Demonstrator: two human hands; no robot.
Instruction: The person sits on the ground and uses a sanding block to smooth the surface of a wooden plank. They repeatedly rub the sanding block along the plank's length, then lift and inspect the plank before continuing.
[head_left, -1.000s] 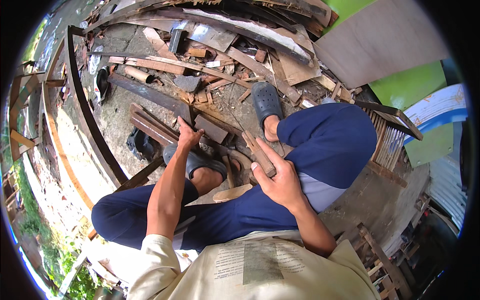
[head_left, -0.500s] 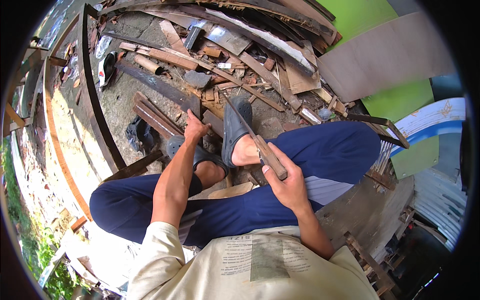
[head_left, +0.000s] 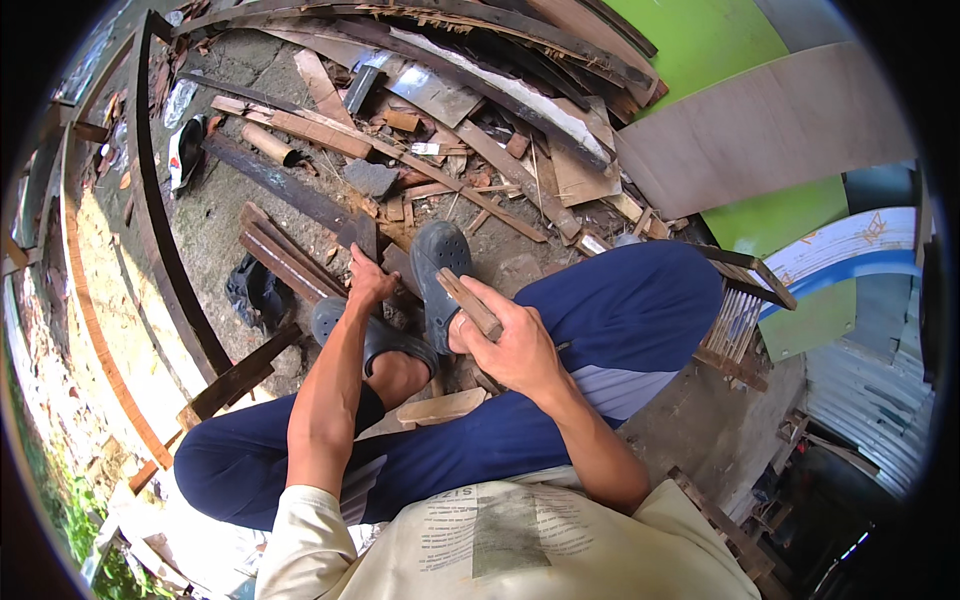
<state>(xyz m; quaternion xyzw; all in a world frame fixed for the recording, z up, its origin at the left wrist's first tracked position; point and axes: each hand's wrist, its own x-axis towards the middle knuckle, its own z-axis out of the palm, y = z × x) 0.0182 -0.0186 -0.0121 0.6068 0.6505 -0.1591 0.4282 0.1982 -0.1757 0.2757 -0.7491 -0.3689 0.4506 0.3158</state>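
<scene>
Seated with my legs folded, I have dark rubber clogs [head_left: 441,262] on my feet. In my right hand [head_left: 520,345] is the wooden handle of a long-bladed tool [head_left: 470,305], held above the inner ankle. The blade barely shows at this angle. My left hand [head_left: 371,283] reaches past the other clog and grips the near end of a dark wood piece [head_left: 366,238]; part of its fingers is hidden. A long dark plank [head_left: 280,185] lies on the ground, running away to the left from that piece.
Scrap boards and splinters [head_left: 480,165] cover the ground ahead. To the left lie paired wood strips [head_left: 285,255], a black plastic bag [head_left: 258,290] and a long dark frame bar [head_left: 165,210]. Green and grey panels [head_left: 760,120] stand at the right. A pale wood piece [head_left: 440,408] lies between my legs.
My right hand has turned and tipped the tool, so its long blade, plain before, now barely shows. My left hand stays at the dark wood piece. The whole view has shifted slightly.
</scene>
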